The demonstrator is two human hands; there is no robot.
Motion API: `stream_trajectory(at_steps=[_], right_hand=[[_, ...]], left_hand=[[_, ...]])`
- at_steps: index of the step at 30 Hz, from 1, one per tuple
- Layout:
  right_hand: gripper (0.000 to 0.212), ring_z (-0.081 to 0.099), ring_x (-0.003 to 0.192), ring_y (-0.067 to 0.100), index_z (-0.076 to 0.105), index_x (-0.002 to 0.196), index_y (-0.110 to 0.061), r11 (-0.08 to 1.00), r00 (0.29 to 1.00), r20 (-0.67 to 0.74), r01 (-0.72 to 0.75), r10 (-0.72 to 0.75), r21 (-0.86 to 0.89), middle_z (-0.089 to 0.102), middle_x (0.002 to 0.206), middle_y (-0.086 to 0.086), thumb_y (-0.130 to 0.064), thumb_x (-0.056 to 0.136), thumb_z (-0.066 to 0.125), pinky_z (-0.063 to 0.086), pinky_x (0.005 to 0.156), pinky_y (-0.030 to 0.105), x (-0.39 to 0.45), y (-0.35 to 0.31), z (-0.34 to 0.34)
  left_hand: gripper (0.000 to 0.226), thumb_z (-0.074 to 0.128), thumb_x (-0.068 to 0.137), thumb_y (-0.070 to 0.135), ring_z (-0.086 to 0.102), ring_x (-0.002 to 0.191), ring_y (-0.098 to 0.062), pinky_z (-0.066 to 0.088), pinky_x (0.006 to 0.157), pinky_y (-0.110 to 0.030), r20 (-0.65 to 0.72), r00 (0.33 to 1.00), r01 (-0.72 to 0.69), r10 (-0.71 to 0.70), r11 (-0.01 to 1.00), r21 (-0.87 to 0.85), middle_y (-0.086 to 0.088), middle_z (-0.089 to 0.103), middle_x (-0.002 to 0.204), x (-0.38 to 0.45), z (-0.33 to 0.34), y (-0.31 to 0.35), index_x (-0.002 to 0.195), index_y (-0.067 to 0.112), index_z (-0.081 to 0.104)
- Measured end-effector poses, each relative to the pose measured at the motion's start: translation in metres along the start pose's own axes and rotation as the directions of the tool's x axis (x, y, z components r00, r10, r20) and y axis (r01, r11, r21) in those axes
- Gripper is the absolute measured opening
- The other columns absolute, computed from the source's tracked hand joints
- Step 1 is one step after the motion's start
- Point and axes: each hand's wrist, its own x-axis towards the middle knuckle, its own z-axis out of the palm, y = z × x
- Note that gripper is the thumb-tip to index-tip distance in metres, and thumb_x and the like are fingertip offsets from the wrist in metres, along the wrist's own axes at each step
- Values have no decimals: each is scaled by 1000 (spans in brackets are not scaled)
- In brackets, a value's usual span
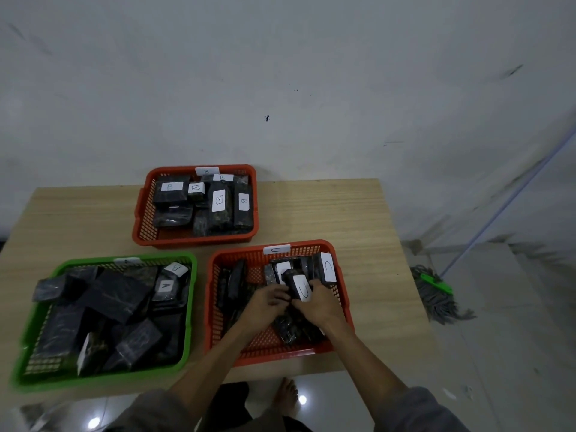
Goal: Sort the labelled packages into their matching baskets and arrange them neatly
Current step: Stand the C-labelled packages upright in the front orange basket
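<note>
Three baskets stand on a wooden table [358,213]. The far orange basket [141,219], tagged B, holds several black packages with B labels. The green basket [187,307] at the left holds a loose heap of black packages, one labelled A [165,286] and one labelled B [176,269]. Both hands are inside the near orange basket [339,275], tagged C. My left hand [268,302] and my right hand [321,302] together grip a black package labelled C [300,288]. More C packages stand upright behind it.
A mop head [436,294] with a green clip lies on the tiled floor right of the table, its handle running up to the right. A white wall rises behind the table. My bare feet show below the table's front edge.
</note>
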Motion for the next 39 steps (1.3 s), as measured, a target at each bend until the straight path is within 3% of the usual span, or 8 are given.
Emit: stream_trajectory(at_steps=[3, 5, 9, 13, 19, 25, 33, 39], right_hand=[[58, 62, 114, 21, 52, 129, -20, 998, 997, -72, 37, -41, -57, 63, 125, 1, -41, 81, 76, 50, 86, 33, -6, 3, 1], [61, 59, 116, 21, 50, 131, -20, 993, 988, -134, 67, -79, -94, 60, 128, 2, -43, 80, 75, 51, 91, 36, -9, 4, 3], [68, 53, 124, 22, 43, 139, -19, 980, 964, -220, 109, -146, -169, 55, 136, 3, -44, 83, 73, 49, 98, 38, -12, 4, 6], [71, 52, 127, 23, 40, 141, -17, 975, 977, -183, 70, -110, -211, 53, 139, 5, -47, 85, 72, 48, 100, 38, -9, 4, 9], [68, 56, 121, 22, 45, 137, -19, 986, 976, -200, 60, -90, -152, 58, 132, 3, -45, 82, 74, 51, 96, 38, -7, 5, 12], [64, 57, 118, 21, 48, 136, -18, 993, 969, -233, 60, -82, -97, 61, 128, 3, -44, 83, 73, 53, 97, 39, -7, -3, 15], [72, 56, 125, 24, 39, 142, -21, 993, 980, -193, 34, -54, -109, 57, 134, 4, -49, 85, 72, 51, 100, 48, -9, -19, 30], [76, 53, 127, 28, 35, 142, -18, 967, 988, -135, 40, -76, -250, 48, 140, 7, -55, 85, 69, 50, 97, 47, -4, -24, 33]], left_hand=[[20, 63, 87, -1, 64, 96, -21, 52, 81, -23, -239, 971, 19, 19, 987, 157, -7, 68, 103, 8, -15, 4, 104, 9, 65], [21, 67, 88, 10, 62, 94, -19, 47, 82, -25, -332, 942, 41, 51, 964, 263, -8, 68, 108, 16, -23, 9, 108, 6, 63], [32, 66, 89, 21, 63, 106, -31, 46, 83, -28, -299, 954, 97, 27, 916, 390, -15, 67, 114, 34, -26, 19, 115, 3, 59], [41, 69, 85, 29, 66, 101, -33, 55, 87, -41, -258, 962, 195, -94, 896, 398, -18, 68, 111, 49, -24, 23, 116, 4, 59], [43, 70, 84, 17, 63, 111, -34, 52, 94, -39, -287, 949, 228, -133, 915, 331, -21, 65, 121, 61, -25, 18, 122, -1, 59], [31, 62, 89, -3, 63, 111, -36, 52, 96, -44, -283, 928, 257, -242, 966, 16, -24, 64, 123, 61, -45, 16, 120, -7, 62], [34, 63, 91, 6, 65, 101, -31, 47, 57, -26, -277, 933, 215, -231, 973, -85, -17, 66, 119, 52, -72, 21, 125, 4, 59], [31, 57, 95, 7, 64, 106, -27, 53, 89, -35, -278, 946, 168, -166, 986, -16, -17, 66, 122, 48, -74, 14, 125, 2, 60]])
